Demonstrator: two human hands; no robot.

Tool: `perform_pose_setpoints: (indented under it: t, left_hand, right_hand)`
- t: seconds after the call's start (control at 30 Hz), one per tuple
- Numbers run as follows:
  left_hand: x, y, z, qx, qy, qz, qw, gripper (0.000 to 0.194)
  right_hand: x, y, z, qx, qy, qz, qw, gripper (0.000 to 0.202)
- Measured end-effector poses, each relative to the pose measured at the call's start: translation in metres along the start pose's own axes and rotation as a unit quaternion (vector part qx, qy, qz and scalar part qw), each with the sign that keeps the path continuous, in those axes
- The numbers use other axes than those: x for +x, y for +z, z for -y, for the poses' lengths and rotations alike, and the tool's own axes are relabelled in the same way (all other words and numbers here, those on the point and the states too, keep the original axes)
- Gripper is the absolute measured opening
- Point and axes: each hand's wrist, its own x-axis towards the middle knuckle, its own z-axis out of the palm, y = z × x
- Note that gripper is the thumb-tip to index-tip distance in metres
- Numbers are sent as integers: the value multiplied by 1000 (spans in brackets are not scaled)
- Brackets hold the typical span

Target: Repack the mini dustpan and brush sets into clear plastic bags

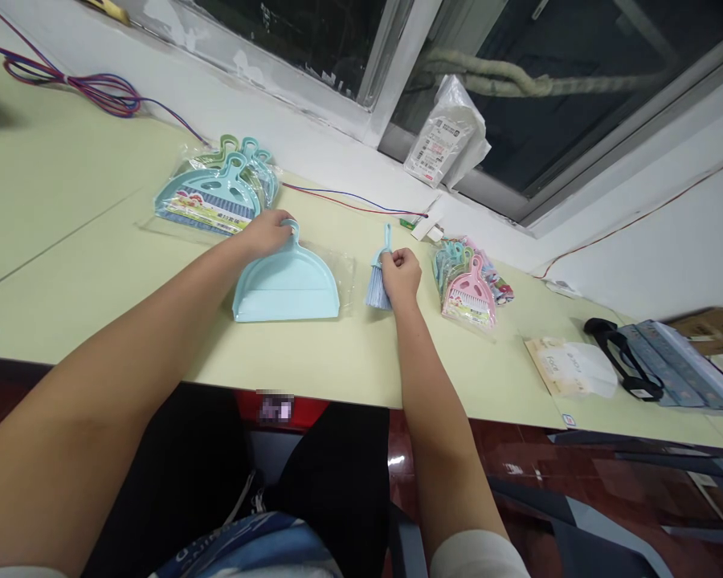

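Note:
A light blue dustpan (287, 287) lies on the pale table over a clear plastic wrapper, its straight edge toward me. My left hand (267, 234) is closed on the dustpan's handle. To the right, my right hand (401, 277) pinches a small light blue brush (377, 287) where handle and bristles meet, bristles toward me. The brush and dustpan are apart. Behind my left hand lie wrapped blue and green dustpan sets (208, 201) with a printed label. Right of my right hand are smaller wrapped sets, a pink one (470, 293) in front.
Coiled red and blue wires (105, 92) lie at the back left of the table (54, 249). A plastic-wrapped package (443, 144) leans by the window. Tissues (572, 367), a black strap (623, 361) and blue boxes (680, 365) lie at right.

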Motion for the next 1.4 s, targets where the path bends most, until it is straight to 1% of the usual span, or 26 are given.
perform_pose_setpoints:
  t: [0.1, 0.27, 0.43, 0.53, 0.63, 0.73, 0.83, 0.93, 1.0, 1.03, 1.07, 1.13, 1.23, 1.33, 1.4]
  left_hand:
    - [3, -3, 4, 106, 25, 17, 994, 28]
    - [-1, -2, 4, 195, 38, 21, 980, 40]
    - [-7, -1, 1, 242, 36, 18, 969, 44]
    - [-8, -2, 1, 260, 41, 19, 965, 43]
    - [-7, -2, 2, 269, 44, 14, 962, 41]
    - [-7, -1, 3, 265, 44, 4, 963, 38]
    - [-9, -2, 1, 241, 80, -33, 967, 31]
    - [-10, -3, -5, 174, 120, -108, 971, 22]
    - [-10, -5, -10, 118, 113, -172, 972, 14]
    - [-10, -6, -13, 94, 101, -204, 969, 18]
    - [-10, -7, -15, 77, 88, -233, 965, 26]
    - [-8, -10, -17, 54, 74, -268, 959, 40]
    - [-5, -15, -16, 34, 83, -266, 960, 50]
    - [-3, -17, -11, 27, 92, -253, 963, 52]
    - [-4, -17, -8, 36, 92, -250, 963, 50]
  right_hand:
    - [3, -2, -3, -17, 3, -10, 1000, 15]
    - [14, -5, -18, -60, 13, -40, 997, 17]
    - [21, -3, -30, -77, 34, -40, 996, 18]
    - [22, -2, -31, -87, 35, -35, 995, 18]
    - [23, -6, -30, -107, 32, -29, 993, 18]
    - [26, -19, -29, -149, 24, -47, 987, 17]
    - [29, -35, -31, -197, 22, -67, 978, 16]
    - [31, -43, -35, -236, 26, -57, 970, 14]
    - [30, -41, -36, -254, 20, -38, 966, 15]
    - [29, -38, -35, -259, 13, -28, 965, 15]
    - [28, -35, -34, -264, 3, -18, 964, 15]
    - [24, -26, -29, -272, -17, -6, 962, 15]
    - [17, -16, -21, -283, -45, 11, 958, 14]
    - [12, -13, -15, -292, -71, 29, 953, 13]
    - [9, -12, -11, -294, -84, 38, 951, 12]
